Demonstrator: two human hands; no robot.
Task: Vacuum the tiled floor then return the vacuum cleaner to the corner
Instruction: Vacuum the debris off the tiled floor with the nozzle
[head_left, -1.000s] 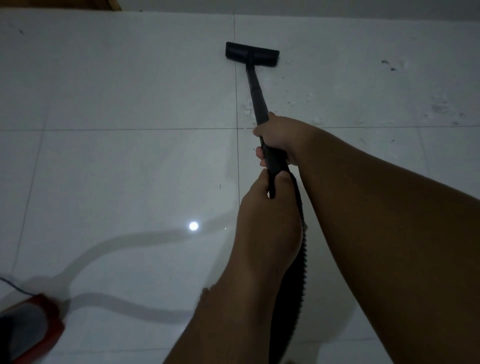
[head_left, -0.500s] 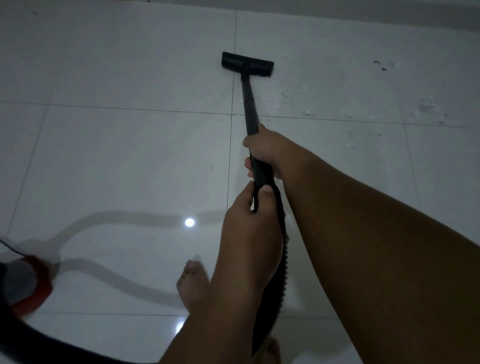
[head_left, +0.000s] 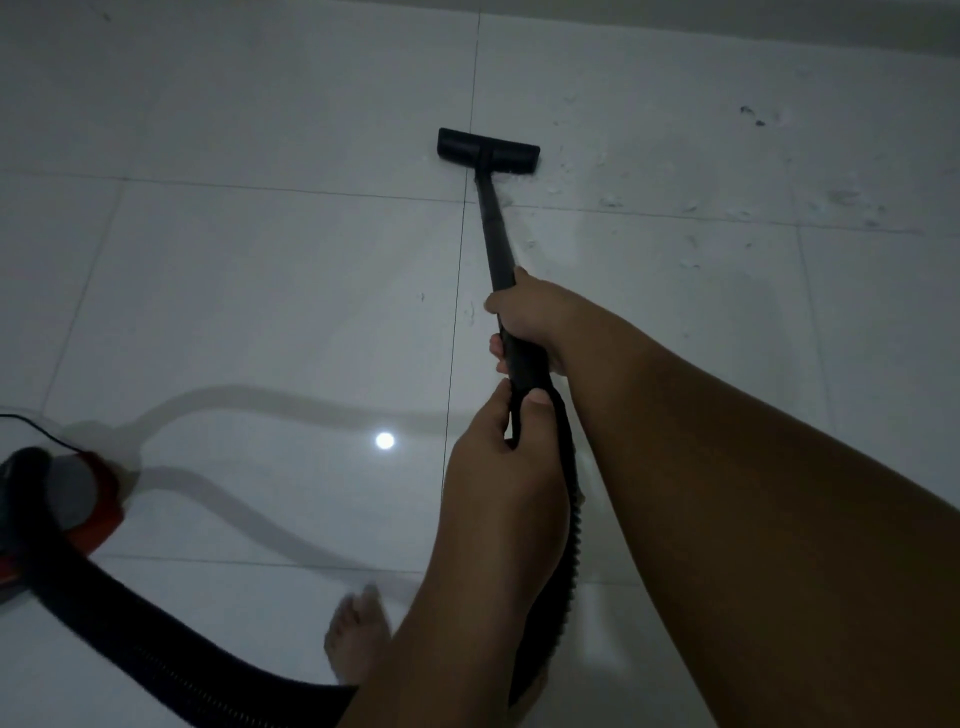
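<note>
A black vacuum wand (head_left: 493, 228) slants up the middle of the head view and ends in a flat black floor nozzle (head_left: 488, 149) lying on the white tiled floor (head_left: 234, 291). My right hand (head_left: 535, 317) is wrapped around the wand's lower part. Just below it, my left hand (head_left: 501, 467) grips the wand's end where the ribbed black hose (head_left: 563, 566) joins. The hose loops back along the bottom left (head_left: 130, 644) to the red and grey vacuum body (head_left: 72, 499) at the left edge.
Pale dust and crumbs (head_left: 691, 208) lie scattered on the tiles right of the nozzle, with dark specks (head_left: 753, 117) farther right. My bare foot (head_left: 356, 639) stands at the bottom centre. A thin power cord (head_left: 36, 426) runs from the vacuum body. A wall base crosses the top right.
The nozzle has been drawn back toward me along the tile joint. My foot, the hose and more of the vacuum body have come into view at the bottom left.
</note>
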